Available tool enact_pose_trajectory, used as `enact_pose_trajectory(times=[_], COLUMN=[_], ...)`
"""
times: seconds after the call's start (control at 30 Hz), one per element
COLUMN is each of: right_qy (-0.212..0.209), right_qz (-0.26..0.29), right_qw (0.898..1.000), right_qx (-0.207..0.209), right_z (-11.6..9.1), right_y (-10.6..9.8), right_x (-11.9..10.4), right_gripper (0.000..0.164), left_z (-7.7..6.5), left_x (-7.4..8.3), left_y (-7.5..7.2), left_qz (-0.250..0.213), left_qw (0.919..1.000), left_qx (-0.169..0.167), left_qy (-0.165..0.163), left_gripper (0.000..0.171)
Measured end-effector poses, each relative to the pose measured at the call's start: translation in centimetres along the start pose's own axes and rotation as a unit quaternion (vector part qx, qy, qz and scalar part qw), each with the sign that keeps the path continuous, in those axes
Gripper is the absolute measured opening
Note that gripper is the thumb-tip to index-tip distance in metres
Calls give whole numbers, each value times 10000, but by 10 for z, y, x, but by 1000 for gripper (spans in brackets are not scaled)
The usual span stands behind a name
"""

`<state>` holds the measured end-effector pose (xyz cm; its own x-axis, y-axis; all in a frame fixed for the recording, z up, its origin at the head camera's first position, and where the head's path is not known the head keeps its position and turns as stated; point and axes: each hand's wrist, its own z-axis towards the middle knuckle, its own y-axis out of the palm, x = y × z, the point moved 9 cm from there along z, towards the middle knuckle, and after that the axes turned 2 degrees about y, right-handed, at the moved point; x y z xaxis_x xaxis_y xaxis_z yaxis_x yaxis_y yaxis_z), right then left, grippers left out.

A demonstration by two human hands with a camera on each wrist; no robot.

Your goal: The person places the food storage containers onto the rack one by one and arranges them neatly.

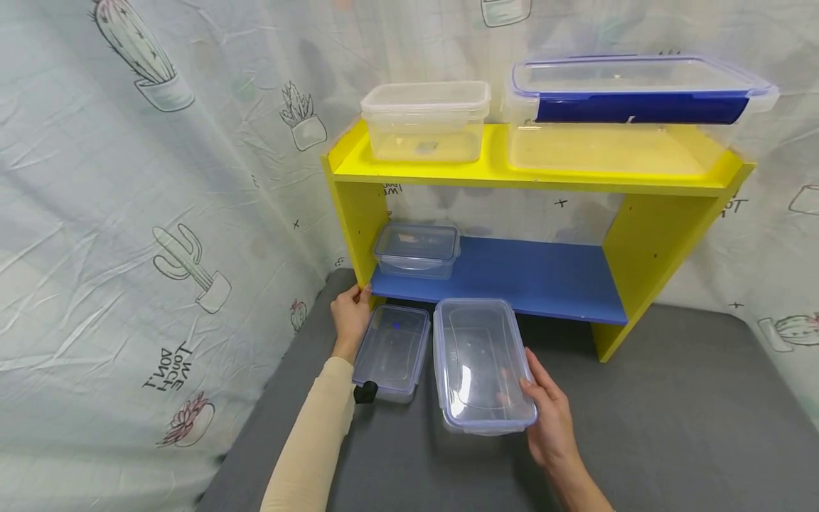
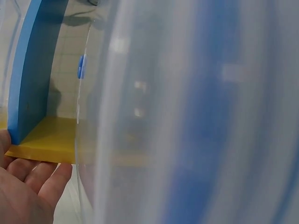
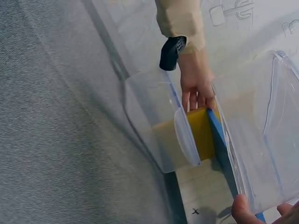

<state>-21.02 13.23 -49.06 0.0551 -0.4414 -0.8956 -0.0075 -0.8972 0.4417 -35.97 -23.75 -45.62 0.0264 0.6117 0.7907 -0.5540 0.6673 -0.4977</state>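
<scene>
My left hand (image 1: 348, 313) grips the front edge of the left side panel of a yellow-and-blue shelf unit (image 1: 493, 267). In the left wrist view its fingers (image 2: 37, 179) lie along the yellow panel by the blue board. My right hand (image 1: 550, 412) holds a clear plastic food container (image 1: 480, 363) with a bluish-rimmed lid by its right side, raised in front of the shelf. A second lidded clear container (image 1: 393, 348) sits on the table beside my left forearm, its far end at the shelf's lower opening. It looms blurred in the left wrist view.
A small lidded container (image 1: 416, 252) stands on the blue board's left end. On the yellow top stand a white-lidded container (image 1: 425, 121) and a large one (image 1: 640, 114) with a dark blue clip. A printed cloth (image 1: 128, 284) hangs around the grey table (image 1: 691, 412).
</scene>
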Motion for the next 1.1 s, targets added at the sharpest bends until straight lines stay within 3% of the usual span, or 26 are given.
enact_pose_trajectory(times=[0.4, 0.67, 1.1], right_qy=[-281, -736, -55], right_qz=[-256, 42, -456], right_qw=[9992, 9973, 9982], right_qx=[76, -49, 397], right_z=[4, 16, 39], right_y=[3, 1, 0], right_x=[-34, -58, -63], right_gripper=[54, 54, 59], left_z=[0, 0, 0], left_x=[-1, -1, -1], left_y=[-2, 1, 1], left_qz=[-25, 58, 81], left_qw=[9999, 9998, 9998], left_qx=[-72, -152, -144], left_qy=[-100, -108, -87], left_gripper=[30, 31, 32])
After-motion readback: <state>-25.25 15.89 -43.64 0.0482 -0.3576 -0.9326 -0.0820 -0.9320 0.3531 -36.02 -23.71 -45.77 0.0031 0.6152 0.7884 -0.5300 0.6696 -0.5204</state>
